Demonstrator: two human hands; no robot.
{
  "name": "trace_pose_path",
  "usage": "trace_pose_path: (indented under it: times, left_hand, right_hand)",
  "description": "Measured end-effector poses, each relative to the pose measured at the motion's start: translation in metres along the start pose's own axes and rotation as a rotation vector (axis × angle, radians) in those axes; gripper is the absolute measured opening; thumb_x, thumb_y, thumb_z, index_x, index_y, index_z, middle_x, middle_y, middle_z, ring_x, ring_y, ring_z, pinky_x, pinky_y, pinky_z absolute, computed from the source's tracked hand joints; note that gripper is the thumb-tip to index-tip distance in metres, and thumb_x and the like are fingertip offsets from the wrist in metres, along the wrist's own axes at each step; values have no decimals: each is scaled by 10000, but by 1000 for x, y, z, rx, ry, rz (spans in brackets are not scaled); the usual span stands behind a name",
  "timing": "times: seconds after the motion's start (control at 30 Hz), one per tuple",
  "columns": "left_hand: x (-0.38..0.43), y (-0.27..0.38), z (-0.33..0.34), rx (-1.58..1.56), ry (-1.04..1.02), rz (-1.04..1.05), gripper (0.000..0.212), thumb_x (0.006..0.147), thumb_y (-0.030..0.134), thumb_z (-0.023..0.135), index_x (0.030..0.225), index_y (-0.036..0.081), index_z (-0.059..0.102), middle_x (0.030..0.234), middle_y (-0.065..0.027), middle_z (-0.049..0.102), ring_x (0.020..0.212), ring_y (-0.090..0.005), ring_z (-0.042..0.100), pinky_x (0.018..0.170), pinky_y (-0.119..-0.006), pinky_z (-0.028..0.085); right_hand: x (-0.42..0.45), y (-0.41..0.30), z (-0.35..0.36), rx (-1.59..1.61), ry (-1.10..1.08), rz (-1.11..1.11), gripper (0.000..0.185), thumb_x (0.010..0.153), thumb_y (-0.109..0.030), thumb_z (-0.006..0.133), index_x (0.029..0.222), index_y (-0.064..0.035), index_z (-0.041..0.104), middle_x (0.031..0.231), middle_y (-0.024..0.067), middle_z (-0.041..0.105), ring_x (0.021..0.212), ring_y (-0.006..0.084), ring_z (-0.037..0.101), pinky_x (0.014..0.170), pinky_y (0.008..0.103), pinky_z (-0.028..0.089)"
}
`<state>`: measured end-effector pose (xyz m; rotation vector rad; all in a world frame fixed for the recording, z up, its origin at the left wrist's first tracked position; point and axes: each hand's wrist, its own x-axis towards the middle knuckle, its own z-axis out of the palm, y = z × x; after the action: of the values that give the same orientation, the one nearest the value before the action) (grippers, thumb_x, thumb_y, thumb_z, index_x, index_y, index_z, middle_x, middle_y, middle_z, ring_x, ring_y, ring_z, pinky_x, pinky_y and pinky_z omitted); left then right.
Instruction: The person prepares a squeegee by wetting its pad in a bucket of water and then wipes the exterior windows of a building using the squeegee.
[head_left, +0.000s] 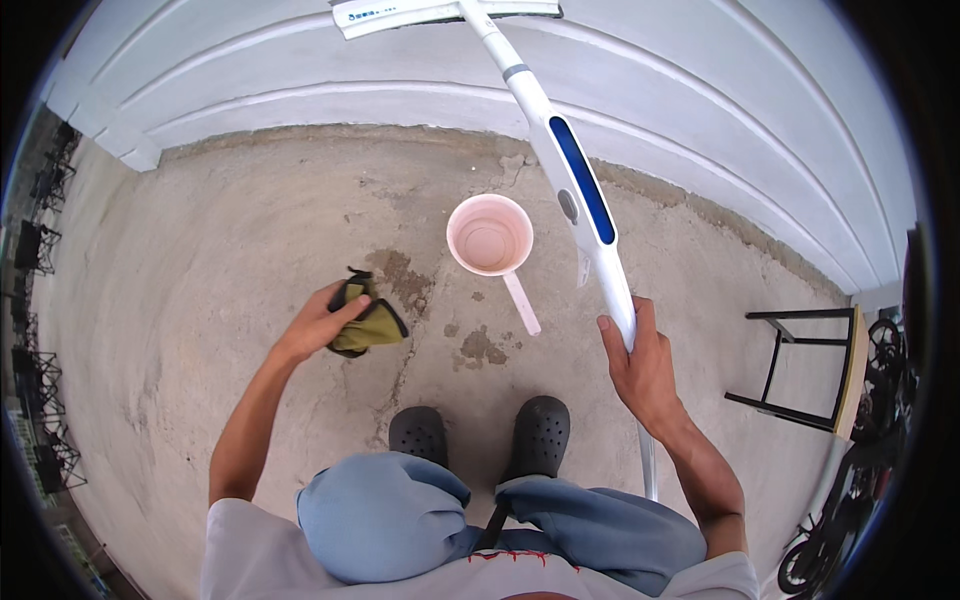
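My right hand (646, 360) grips the white pole of a window squeegee (551, 142) that has a blue panel set in its handle. The squeegee's wide head (405, 16) is up by the white wall, cut off by the top of the view; whether it touches the wall I cannot tell. In my left hand (322, 322) is a folded olive-green cloth (371, 324) with dark edging, held above the floor. Between the two hands, a pink plastic dipper (490, 234) stands upright on the concrete, its handle pointing towards me. It seems to hold some clear water.
A white wall (322, 105) with raised ridges runs across the far side. Wet patches (480, 346) mark the concrete floor (225, 225). On the right is a black-framed stool (844, 367), with parked motorcycles (810, 555) beyond. Dark folding frames (45, 405) line the left edge.
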<state>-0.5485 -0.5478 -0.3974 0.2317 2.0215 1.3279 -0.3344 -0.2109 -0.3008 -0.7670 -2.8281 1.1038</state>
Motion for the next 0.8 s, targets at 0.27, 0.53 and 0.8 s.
trace_pose_path:
  times: [0.27,0.53,0.8]
  left_hand:
    - [72,35,109,-514,-384,301,362,1002,289,593,1227,9,639,1128,-13,672,1075,-103,552,1011,-298,371]
    - [52,81,112,-220,118,554,395,1063,352,465,1193,12,618,1099,-57,678,975,-162,623,864,-289,462]
    - [108,77,179,692,-207,507,446,996,432,526,1158,26,614,824,-230,678,794,-421,659,716,-495,491]
  right_hand:
    - [-33,17,-12,49,20,106,366,1000,-251,601,1214,-6,433,773,241,664,655,360,694,564,433,517]
    - [-66,38,-18,59,92,168,385,993,-258,613,1219,-12,422,799,265,671,681,395,704,590,451,546]
    - [-73,44,-22,90,154,224,371,1003,-265,597,1196,3,427,745,249,656,633,370,692,542,440,512]
